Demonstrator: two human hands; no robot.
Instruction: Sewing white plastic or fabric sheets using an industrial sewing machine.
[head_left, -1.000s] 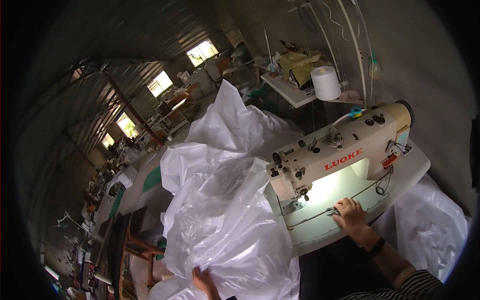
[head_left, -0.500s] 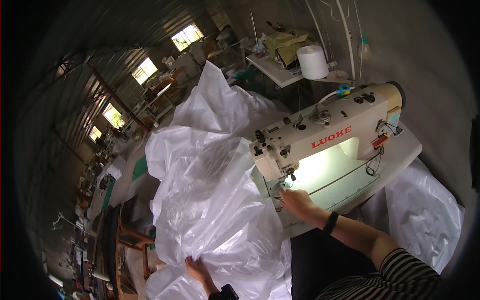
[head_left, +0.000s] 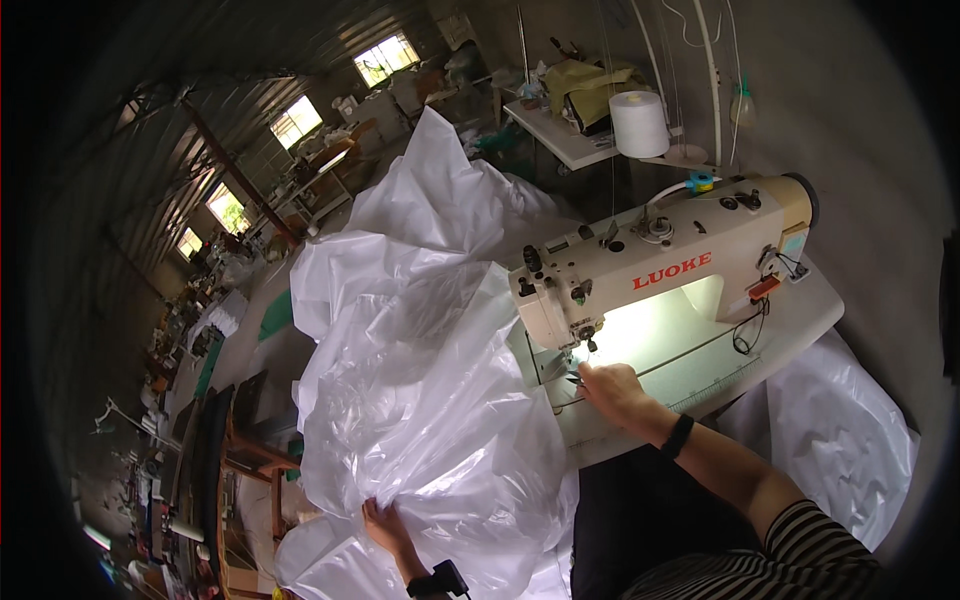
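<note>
A large, crumpled sheet of translucent white plastic (head_left: pixel 430 350) spreads to the left of the white sewing machine (head_left: pixel 665 250). On its lower part, my left hand (head_left: pixel 385 527) has its fingers closed, with folds fanning out from the grip. My right hand (head_left: pixel 622 396) is at the needle area, just in front of the presser foot (head_left: pixel 588 345). A small, dark, pointed tool (head_left: pixel 574 379) sticks out from its closed fingertips; the fingers hide most of it, so its kind cannot be made out. The machine's lamp lights the bed.
A white thread cone (head_left: pixel 640 125) stands behind the machine. More white plastic (head_left: pixel 850 430) hangs at the table's right side. Behind is a side table (head_left: pixel 570 145) with a yellowish cloth (head_left: pixel 595 85). A wooden frame (head_left: pixel 262 460) stands at lower left.
The view has shifted slightly. My right hand has moved a little to the right, nearer the presser foot, with the tool. My left hand has shifted slightly left on the plastic.
</note>
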